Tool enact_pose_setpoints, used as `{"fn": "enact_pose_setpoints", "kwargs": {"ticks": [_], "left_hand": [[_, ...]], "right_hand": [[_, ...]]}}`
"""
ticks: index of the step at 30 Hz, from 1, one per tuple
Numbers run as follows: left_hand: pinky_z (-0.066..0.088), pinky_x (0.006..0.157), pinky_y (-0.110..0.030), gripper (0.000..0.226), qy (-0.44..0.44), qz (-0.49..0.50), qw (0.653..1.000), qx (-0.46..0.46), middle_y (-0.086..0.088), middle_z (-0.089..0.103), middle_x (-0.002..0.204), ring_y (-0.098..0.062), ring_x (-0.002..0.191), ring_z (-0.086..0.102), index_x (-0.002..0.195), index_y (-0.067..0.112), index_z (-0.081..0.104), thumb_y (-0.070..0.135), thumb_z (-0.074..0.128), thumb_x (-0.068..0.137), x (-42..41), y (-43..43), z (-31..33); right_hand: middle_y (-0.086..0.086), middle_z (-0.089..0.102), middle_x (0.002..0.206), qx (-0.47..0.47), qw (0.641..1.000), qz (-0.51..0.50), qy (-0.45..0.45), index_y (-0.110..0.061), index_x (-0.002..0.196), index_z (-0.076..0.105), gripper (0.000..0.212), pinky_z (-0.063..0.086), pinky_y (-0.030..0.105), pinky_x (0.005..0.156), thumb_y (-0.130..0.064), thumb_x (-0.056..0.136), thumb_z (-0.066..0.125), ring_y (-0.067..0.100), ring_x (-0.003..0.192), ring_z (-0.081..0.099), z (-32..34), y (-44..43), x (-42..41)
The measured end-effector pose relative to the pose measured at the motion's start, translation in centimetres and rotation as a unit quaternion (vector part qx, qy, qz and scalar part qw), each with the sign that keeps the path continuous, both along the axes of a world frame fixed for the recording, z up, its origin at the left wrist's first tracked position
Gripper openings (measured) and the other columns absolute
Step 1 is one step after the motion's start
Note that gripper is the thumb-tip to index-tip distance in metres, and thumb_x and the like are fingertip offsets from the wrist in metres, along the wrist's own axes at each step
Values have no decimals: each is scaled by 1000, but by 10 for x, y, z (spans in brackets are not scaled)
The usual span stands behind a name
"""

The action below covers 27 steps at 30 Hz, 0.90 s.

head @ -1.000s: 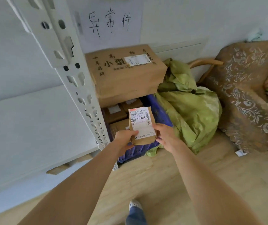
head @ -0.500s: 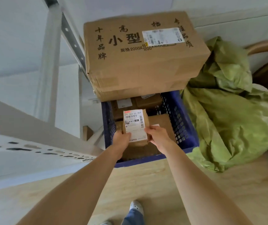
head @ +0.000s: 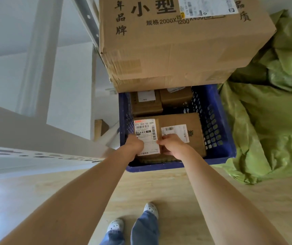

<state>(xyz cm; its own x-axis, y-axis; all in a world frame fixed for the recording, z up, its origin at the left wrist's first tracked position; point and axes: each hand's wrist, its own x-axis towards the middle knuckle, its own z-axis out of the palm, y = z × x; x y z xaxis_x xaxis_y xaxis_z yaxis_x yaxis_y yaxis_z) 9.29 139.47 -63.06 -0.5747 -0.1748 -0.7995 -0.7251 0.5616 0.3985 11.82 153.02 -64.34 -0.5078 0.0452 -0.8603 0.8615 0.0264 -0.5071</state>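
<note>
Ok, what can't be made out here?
Head view: the large carton hides the far half of the blue crate.
Head view: left hand and right hand cover the lower end of the small parcel; whether it rests on anything is unclear.
Head view: top edge cuts off the large carton.

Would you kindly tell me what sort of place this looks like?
Probably a parcel storeroom or sorting point. The left hand and right hand hold a labelled parcel in a blue crate of more parcels; a big carton rests on the crate; a white rack stands beside it.
</note>
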Motion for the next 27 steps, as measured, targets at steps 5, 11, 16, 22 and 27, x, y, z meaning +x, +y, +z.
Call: {"fn": "enact_pose_setpoints", "kwargs": {"ticks": [5,11,16,22,27], "left_hand": [[38,108,-41,48,1,-17,1000,-9,-17,43,149,-34,137,42,151,7,25,2,35,105,0,2,1],[33,112,-38,53,9,-23,1000,-13,-14,39,151,-31,140,37,153,7,16,5,37,105,6,2,20],[44,100,-39,54,61,-47,997,-7,-16,53,139,-33,128,51,148,6,22,3,45,99,18,-4,49],[48,91,-38,57,91,-79,993,12,-10,57,121,-29,109,55,149,13,26,1,50,99,45,-21,90],[51,76,-34,52,135,-99,985,45,-10,54,121,-22,94,58,148,10,36,-4,44,98,84,-52,128]], "right_hand": [[14,67,122,4,1000,3,-13,-7,113,55,17,51,26,64,-7,96,60,25,104,65,-3,-1,-1],[13,64,128,26,1000,0,-4,-8,118,55,22,51,38,95,-8,96,60,29,120,59,0,-3,1],[16,53,141,68,997,8,19,0,140,47,47,48,39,103,-8,96,63,31,128,52,26,-3,10],[16,55,139,103,994,-11,44,-2,135,52,40,48,36,98,-7,96,60,29,127,55,76,-9,32],[12,53,141,115,991,-31,64,-5,138,50,44,47,29,84,-9,96,62,26,126,53,118,-33,61]]}}
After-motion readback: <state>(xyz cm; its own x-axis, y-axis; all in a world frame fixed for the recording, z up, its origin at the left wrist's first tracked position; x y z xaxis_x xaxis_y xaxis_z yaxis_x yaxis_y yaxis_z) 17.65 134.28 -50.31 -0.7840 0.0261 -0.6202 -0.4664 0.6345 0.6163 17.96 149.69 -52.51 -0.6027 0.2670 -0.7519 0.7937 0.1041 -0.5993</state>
